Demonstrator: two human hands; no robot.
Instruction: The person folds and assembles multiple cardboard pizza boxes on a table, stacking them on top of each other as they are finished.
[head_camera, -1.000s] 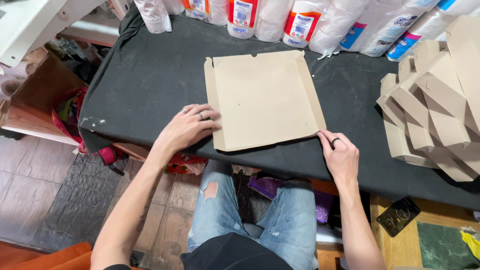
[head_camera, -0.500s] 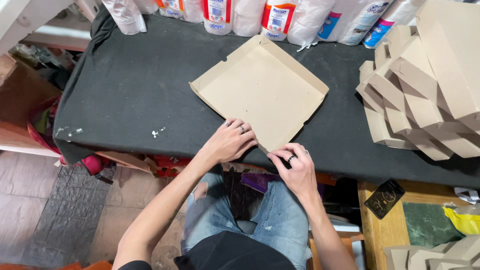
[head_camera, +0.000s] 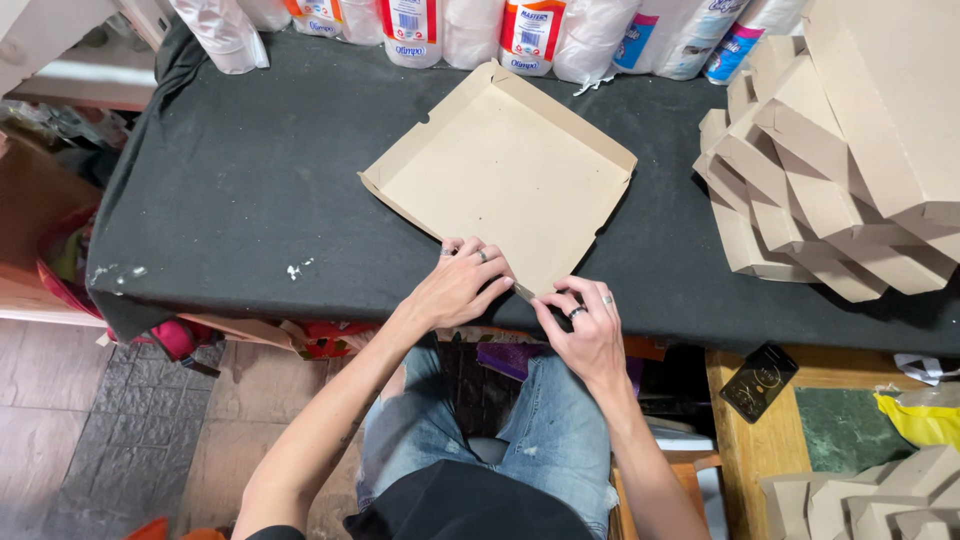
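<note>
Box: a flat tan cardboard box tray (head_camera: 500, 175) with low folded-up walls lies on the black-covered counter (head_camera: 250, 200), turned so one corner points toward the person; that near corner sits just at the counter's front edge, between the two hands
Left hand: the left hand (head_camera: 462, 288) rests on the near-left edge of the box by that corner, fingers bent and pressed onto the cardboard, rings on two fingers; it pinches the wall rather than closing fully around it
Right hand: the right hand (head_camera: 585, 335) is just beside the corner on its right, fingertips curled onto the cardboard edge, rings showing; it touches the box with a light pinch
Lap: torn blue jeans (head_camera: 540, 440) and a dark top show below the hands, in front of the counter
Phone: a dark phone (head_camera: 758, 382) lies on a wooden surface to the lower right, apart from the box
Stack: a pile of folded cardboard boxes (head_camera: 830, 170) stands on the right side of the counter, well apart from the hands
Far edge: a row of plastic-wrapped paper rolls (head_camera: 470, 30) lines the back of the counter, the box's far corner nearly reaching them
Floor: grey tiles (head_camera: 110, 430) lie to the left below the counter
</note>
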